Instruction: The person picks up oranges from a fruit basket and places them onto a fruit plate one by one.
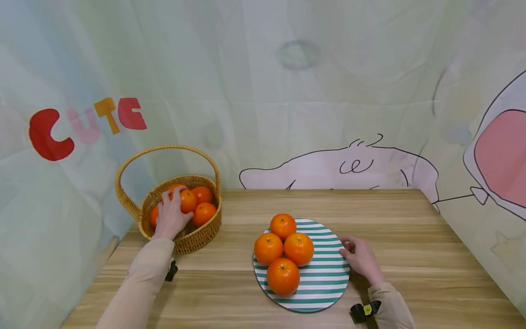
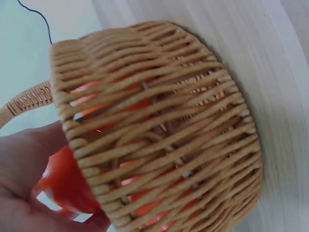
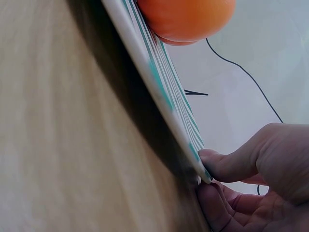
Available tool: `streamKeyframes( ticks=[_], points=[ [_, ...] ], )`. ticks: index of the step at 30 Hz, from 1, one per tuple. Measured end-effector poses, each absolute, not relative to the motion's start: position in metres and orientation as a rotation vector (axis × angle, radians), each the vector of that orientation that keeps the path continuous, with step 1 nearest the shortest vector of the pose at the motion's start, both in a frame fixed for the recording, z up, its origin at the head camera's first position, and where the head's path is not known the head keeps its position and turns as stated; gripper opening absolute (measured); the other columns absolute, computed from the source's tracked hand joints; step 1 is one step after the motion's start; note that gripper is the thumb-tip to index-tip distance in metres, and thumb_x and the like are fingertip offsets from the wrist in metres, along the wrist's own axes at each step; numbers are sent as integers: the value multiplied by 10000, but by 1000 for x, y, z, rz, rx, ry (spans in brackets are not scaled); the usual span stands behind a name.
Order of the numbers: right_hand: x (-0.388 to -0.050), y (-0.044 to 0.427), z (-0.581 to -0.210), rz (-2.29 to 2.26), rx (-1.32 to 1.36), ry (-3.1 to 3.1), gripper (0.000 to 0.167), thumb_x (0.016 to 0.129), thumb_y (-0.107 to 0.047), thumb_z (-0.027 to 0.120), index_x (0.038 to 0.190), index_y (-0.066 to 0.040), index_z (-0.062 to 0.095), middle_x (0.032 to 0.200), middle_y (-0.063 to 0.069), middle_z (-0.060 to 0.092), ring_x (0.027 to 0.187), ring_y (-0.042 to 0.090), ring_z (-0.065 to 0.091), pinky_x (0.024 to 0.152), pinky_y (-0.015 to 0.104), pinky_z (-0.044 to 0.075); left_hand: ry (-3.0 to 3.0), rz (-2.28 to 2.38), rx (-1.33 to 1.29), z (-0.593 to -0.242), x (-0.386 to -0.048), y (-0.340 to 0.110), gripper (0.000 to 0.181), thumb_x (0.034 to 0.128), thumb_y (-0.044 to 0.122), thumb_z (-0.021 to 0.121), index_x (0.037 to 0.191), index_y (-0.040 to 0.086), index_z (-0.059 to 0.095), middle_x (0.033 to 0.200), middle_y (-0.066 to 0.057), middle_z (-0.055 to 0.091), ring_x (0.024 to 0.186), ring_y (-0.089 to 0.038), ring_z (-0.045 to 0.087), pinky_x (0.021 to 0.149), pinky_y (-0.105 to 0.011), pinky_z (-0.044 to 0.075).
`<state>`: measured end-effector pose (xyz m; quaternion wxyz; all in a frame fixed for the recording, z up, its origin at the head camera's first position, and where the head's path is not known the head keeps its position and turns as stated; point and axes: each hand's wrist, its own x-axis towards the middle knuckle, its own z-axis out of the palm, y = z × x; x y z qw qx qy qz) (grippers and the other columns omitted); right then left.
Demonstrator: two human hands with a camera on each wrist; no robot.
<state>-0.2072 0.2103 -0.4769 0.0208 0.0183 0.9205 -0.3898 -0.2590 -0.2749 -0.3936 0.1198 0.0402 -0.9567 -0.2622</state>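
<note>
At the left, a wicker basket [image 1: 201, 238] with a tall handle holds several oranges [image 1: 204, 214]. My left hand [image 1: 170, 218] reaches over its rim and grips one orange [image 1: 188, 201] inside. The left wrist view shows that gripped orange [image 2: 70, 181] between thumb and fingers, beside the woven wall. A round plate [image 1: 324, 274] with green and white stripes lies right of the basket and bears several oranges [image 1: 283, 276] on its left half. My right hand [image 1: 361, 259] pinches the plate's right edge, with the thumb [image 3: 219, 164] on top and the fingers below.
Both the basket and the plate stand on a wooden table [image 1: 230, 292]. A printed curtain [image 1: 263, 91] hangs behind the table's back edge and along the sides. Small black devices are strapped at both wrists.
</note>
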Motion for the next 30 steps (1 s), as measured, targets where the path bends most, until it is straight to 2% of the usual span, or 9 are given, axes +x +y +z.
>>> streamKeyframes(
  ticks=[8,11,16,23,30],
  points=[
    [-208,210,-476,-1204,57,2855,288,940,-36,631,1223,17,654,868,107,578,783,219,506,657,305,371,-2735,-863,133,-392,-253,-268,757,862,126,735,1486,97,305,1472,-350,249,1210,-608,375,917,-764,395],
    [-208,210,-476,-1198,54,2859,289,938,-35,632,1222,18,655,865,106,579,779,218,506,655,304,372,-2704,-901,122,-392,-250,-264,760,856,139,740,1477,77,307,1452,-360,270,1200,-601,399,953,-730,389],
    [-207,209,-476,-1195,48,2866,286,936,-36,633,1216,18,657,856,99,578,770,211,502,655,302,369,-2658,-953,75,-388,-244,-255,749,854,160,749,1456,58,316,1436,-358,306,1184,-599,457,943,-703,398],
    [-206,210,-477,-1224,-6,2897,268,928,-26,641,1187,39,664,794,74,552,728,189,481,641,303,356,-2651,-1029,34,-385,-239,-237,767,872,161,748,1473,69,279,1471,-312,283,1195,-511,482,1007,-664,426],
    [-205,209,-475,-1221,13,2880,270,938,-38,640,1199,24,663,809,76,548,746,198,485,650,312,357,-2623,-1046,-27,-382,-237,-216,745,843,170,769,1417,54,308,1383,-284,345,1200,-464,510,1015,-624,459]
  ],
)
